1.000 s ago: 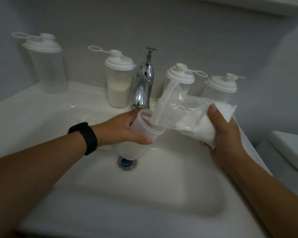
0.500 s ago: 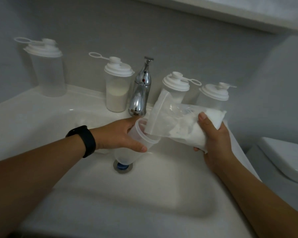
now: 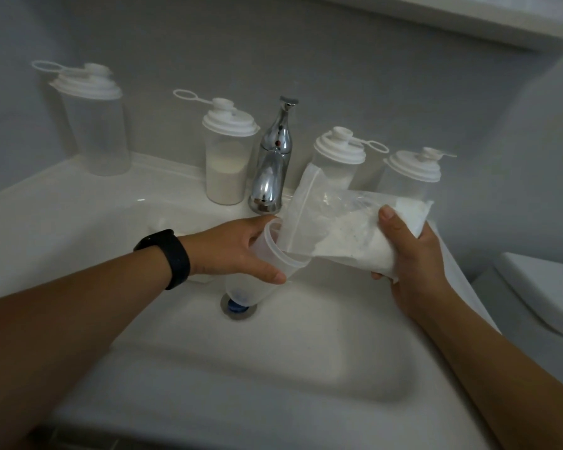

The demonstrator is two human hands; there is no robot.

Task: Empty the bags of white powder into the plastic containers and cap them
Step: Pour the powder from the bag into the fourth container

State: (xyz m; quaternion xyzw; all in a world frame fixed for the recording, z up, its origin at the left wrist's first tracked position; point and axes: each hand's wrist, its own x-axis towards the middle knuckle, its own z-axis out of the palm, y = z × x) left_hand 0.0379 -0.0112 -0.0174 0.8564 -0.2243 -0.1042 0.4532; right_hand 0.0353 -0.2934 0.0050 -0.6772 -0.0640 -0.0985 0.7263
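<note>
Behind our left hand (image 3: 238, 246) gripping the open container (image 3: 260, 271) and right hand (image 3: 413, 251) clutching the powder bag (image 3: 348, 232), four capped containers (image 3: 228, 157) flank the chrome faucet (image 3: 272, 167); no writing reads.

Dim bathroom, low flat light. Plain grey painted wall (image 3: 355, 60) behind a glossy white ceramic sink (image 3: 273, 358) with a rounded rectangular basin. Chrome single-lever tap (image 3: 273, 157) stands upright at the back rim, centre. Round metal drain with a blue centre (image 3: 238, 307) in the basin. White toilet tank lid (image 3: 543, 287) at right, beside the sink. Pale ledge (image 3: 468, 14) along the top edge.
</note>
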